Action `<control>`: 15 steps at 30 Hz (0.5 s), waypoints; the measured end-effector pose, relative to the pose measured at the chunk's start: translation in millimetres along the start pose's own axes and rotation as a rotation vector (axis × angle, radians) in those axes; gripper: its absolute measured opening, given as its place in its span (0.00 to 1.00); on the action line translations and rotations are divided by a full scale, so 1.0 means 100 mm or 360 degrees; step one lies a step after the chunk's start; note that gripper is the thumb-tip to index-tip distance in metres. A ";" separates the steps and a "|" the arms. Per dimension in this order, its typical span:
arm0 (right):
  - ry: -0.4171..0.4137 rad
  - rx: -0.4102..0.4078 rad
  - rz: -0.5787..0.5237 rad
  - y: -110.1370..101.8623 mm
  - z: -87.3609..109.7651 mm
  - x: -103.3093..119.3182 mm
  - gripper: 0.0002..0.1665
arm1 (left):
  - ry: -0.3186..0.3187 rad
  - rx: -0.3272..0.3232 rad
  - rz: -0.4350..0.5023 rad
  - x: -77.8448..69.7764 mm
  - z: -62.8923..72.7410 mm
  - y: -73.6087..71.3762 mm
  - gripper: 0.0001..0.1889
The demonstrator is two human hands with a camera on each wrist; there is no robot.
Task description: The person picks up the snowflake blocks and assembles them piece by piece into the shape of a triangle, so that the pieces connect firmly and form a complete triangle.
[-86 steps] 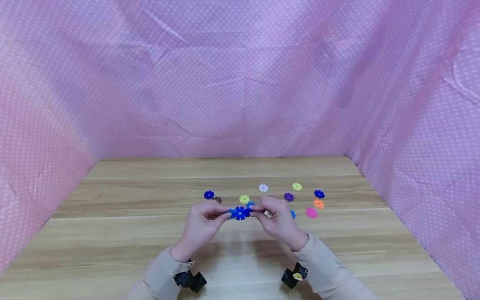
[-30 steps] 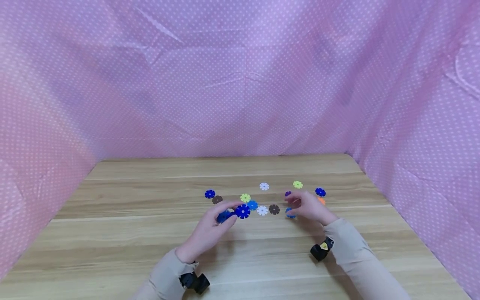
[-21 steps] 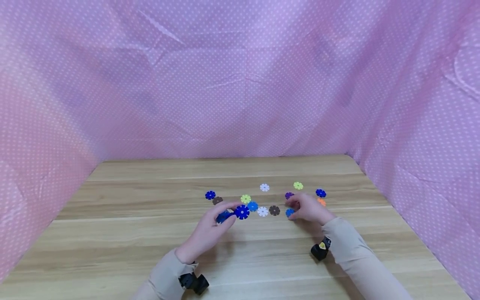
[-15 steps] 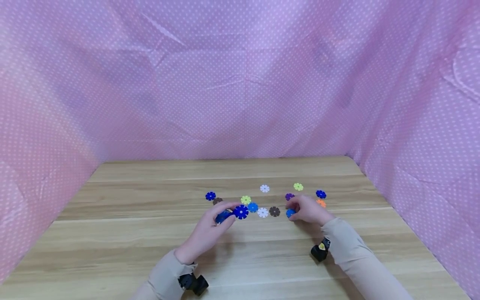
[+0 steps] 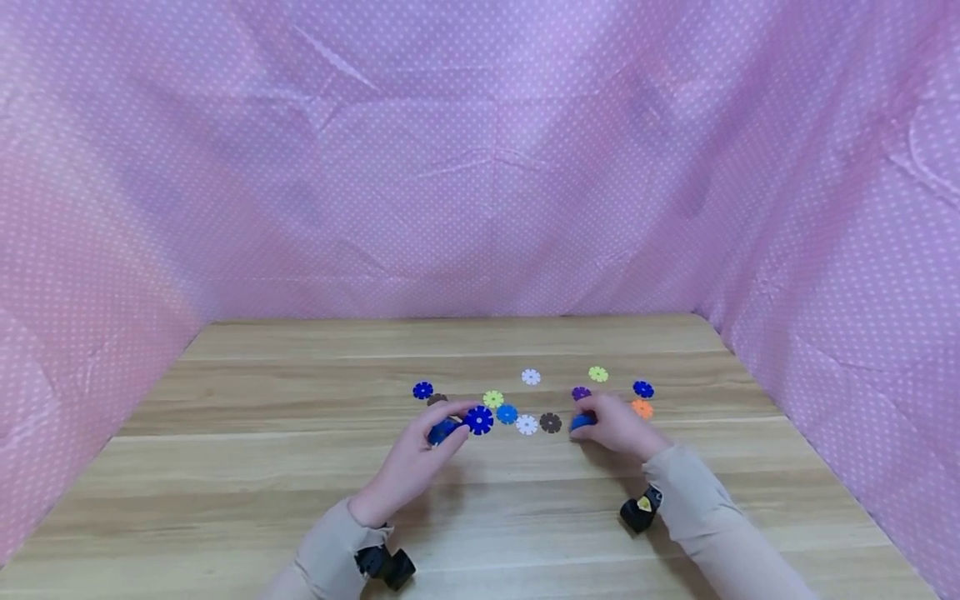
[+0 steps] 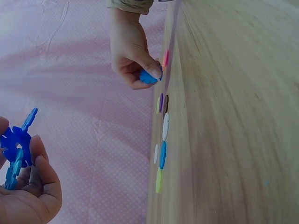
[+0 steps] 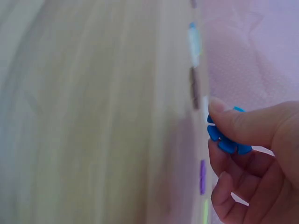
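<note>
The left hand [image 5: 408,462] is grasping a cluster of joined discs [image 6: 9,142] with curved thumb and fingers. It is gripping mostly the left part, presumably so that a dark blue disc [image 5: 479,420] at the right end is jutting past the fingertips, easy to get at. The right hand [image 5: 615,423] is pinching a single blue disc [image 7: 227,145] between thumb and fingers, tilted, with part of its rim showing; that hold probably suits a thin, flat piece. Light green [image 5: 492,399], light blue [image 5: 507,414], white [image 5: 527,425] and brown [image 5: 551,423] discs are lying between the hands on the table [image 5: 480,517], perhaps spread out so each can be picked singly.

The left hand is covering much of the cluster in the head view, so its joints are not showing fully. The right hand is partly hiding a purple disc [image 5: 581,393]; a pink disc [image 6: 166,58] is appearing only from the left wrist. Whether the pinched disc is touching the wood, I cannot quite tell.
</note>
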State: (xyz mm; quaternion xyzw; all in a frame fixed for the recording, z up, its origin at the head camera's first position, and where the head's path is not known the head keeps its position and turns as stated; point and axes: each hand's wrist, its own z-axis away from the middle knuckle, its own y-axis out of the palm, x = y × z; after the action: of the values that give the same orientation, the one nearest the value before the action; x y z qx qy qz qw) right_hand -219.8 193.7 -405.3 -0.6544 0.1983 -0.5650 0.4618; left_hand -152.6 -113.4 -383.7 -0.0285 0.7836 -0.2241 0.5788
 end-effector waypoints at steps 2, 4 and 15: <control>0.0011 -0.0026 -0.0069 0.00 0.01 0.03 0.04 | -0.0003 -0.0010 -0.0010 -0.01 0.00 0.00 0.16; 0.0012 -0.0043 -0.0122 0.00 0.01 0.05 0.03 | -0.0001 -0.0014 -0.0018 -0.01 -0.01 0.00 0.16; -0.0084 -0.0061 -0.0399 0.10 0.07 0.33 0.06 | -0.0030 -0.0068 0.0013 0.01 0.00 0.01 0.17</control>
State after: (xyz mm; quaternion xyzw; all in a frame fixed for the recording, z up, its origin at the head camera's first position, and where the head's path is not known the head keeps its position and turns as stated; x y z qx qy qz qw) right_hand -201.2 165.9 -394.5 -0.6974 0.1134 -0.5968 0.3802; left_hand -153.0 -112.8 -384.6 -0.0398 0.7829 -0.2047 0.5862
